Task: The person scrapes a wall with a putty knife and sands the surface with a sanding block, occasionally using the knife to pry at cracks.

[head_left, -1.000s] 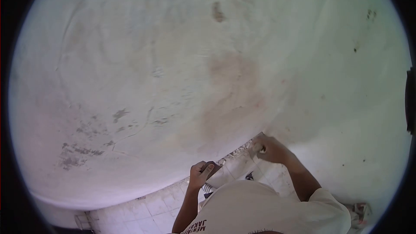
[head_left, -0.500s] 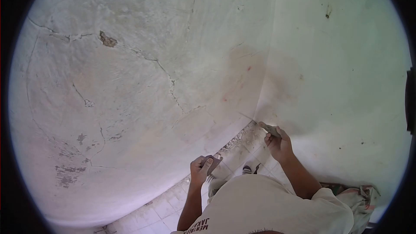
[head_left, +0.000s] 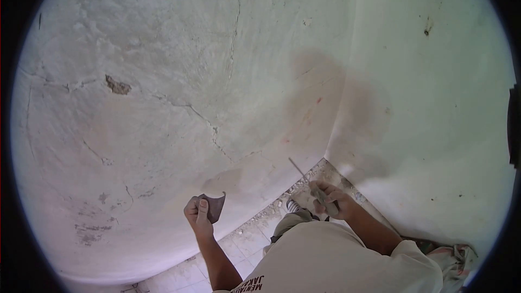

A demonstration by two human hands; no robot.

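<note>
My left hand [head_left: 199, 215] pinches a dark, curved sheet [head_left: 214, 207], perhaps sandpaper, between thumb and fingers, in front of the cracked wall [head_left: 157, 152]. Further right, my right hand [head_left: 335, 202] is closed round the handle of a tool [head_left: 324, 199]. A thin straight shaft or blade extends from the tool up and to the left, over the foot of the wall. The sheet and the tool are well apart.
Two walls meet at a corner above a dusty tiled floor [head_left: 239, 247]. Rubble [head_left: 296, 187] lines the wall's foot. A chipped hole [head_left: 118, 85] interrupts a crack at the upper left. A crumpled sack [head_left: 453, 260] lies at the lower right.
My left hand has moved left with the sheet, which now shows more of its face. My right hand has come down and slightly left, and the tool's thin shaft now shows more plainly.
</note>
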